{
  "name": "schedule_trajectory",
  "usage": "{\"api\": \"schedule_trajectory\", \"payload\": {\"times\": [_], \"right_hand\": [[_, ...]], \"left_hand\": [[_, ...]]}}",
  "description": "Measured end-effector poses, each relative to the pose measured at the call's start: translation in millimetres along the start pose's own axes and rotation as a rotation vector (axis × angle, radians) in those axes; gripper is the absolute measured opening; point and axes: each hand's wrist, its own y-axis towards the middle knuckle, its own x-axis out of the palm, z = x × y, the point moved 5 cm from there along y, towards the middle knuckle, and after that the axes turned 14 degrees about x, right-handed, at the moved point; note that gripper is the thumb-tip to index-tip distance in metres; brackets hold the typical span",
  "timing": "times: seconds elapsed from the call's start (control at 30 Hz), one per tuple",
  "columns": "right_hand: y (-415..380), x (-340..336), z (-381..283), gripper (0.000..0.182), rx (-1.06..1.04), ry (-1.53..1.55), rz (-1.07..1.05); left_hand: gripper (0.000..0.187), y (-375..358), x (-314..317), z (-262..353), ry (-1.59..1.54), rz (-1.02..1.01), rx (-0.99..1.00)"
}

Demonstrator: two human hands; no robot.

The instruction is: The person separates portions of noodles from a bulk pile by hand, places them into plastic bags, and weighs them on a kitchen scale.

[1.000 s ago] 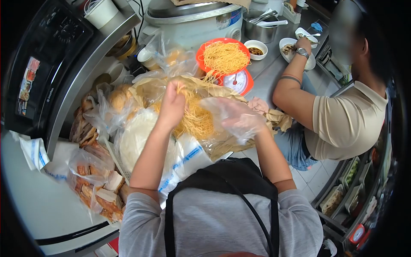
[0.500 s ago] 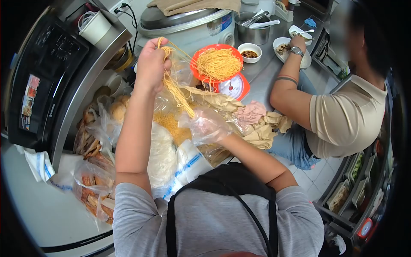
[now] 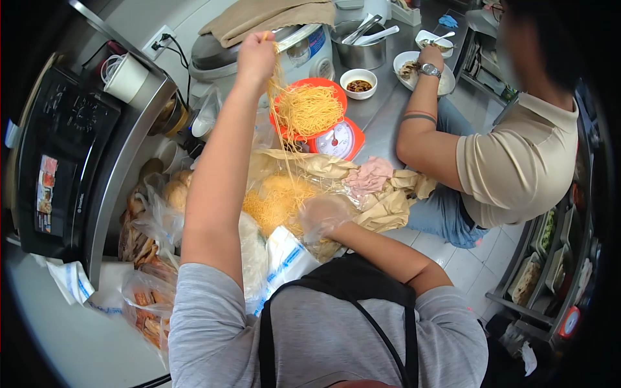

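Two hands are ours, seen from above. Our left hand is lifted high on an outstretched arm, fingers pinched around a hanging strand of yellow noodles that trails down toward the heap of loose noodles in an opened plastic bag. Our right hand, inside a clear plastic glove, rests low with fingers curled on the edge of that heap; whether it grips any noodles we cannot tell.

Just beyond the lifted strand, an orange bowl of noodles sits on a red kitchen scale on the steel table. Crumpled brown paper lies beside the bag. Bagged bread and pastries crowd the left side, below a black oven. A large rice cooker stands behind. Another person's hand reaches into a white dish at the far right.

Compared with half a second ago, our left hand has risen higher and farther forward, stretching the strand longer.
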Motion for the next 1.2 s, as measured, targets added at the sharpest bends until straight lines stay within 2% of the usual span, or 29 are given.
{"api": "schedule_trajectory", "payload": {"times": [0.07, 0.13, 0.17, 0.27, 0.37, 0.43, 0.53, 0.63, 0.73, 0.83, 0.93, 1.03, 1.13, 1.2], "right_hand": [[0, 8, 6, 0.024, -0.074, 0.058, 0.056], [-4, 2, 6, 0.024, -0.128, 0.146, 0.118], [-3, 2, 6, 0.023, -0.109, 0.127, 0.075], [1, -1, 3, 0.022, -0.085, 0.090, -0.013], [2, -3, 1, 0.020, -0.103, 0.092, -0.011], [1, -4, 1, 0.020, -0.091, 0.085, -0.018], [4, 9, 11, 0.020, -0.087, 0.103, 0.101], [8, 20, 16, 0.019, -0.113, 0.037, 0.086], [3, 13, 18, 0.018, -0.097, 0.129, 0.128], [3, 9, 14, 0.018, -0.053, 0.064, 0.041], [2, 8, 15, 0.020, -0.096, 0.095, 0.061], [-4, -4, 10, 0.018, -0.075, 0.103, 0.049], [-2, 8, 18, 0.018, -0.133, 0.289, 0.095], [-5, 0, 11, 0.018, -0.093, 0.158, 0.044]], "left_hand": [[0.019, -4, 11, -23, 0.197, -0.150, -0.075], [0.029, -16, 18, -51, 0.351, -0.391, -0.087], [0.034, -25, 21, -62, 0.429, -0.510, -0.092], [0.054, -53, 0, -52, 0.544, -0.061, 0.119], [0.067, -109, -13, -71, 0.264, 0.210, 0.200], [0.078, -145, -8, -92, 0.123, 0.175, 0.079], [0.077, -171, 5, -84, 0.325, 0.151, 0.203], [0.081, -179, 12, -74, 0.564, 0.235, 0.304], [0.086, -183, 16, -84, 0.723, 0.302, 0.248], [0.066, -186, 17, -94, 0.746, 0.246, 0.045], [0.035, -181, 11, -119, 0.979, 0.035, 0.066], [0.018, -174, -2, -112, 0.709, -0.040, 0.197], [0.020, -170, -21, -108, 0.212, -0.106, -0.192], [0.021, -158, -35, -93, 0.161, -0.117, -0.269]]}}
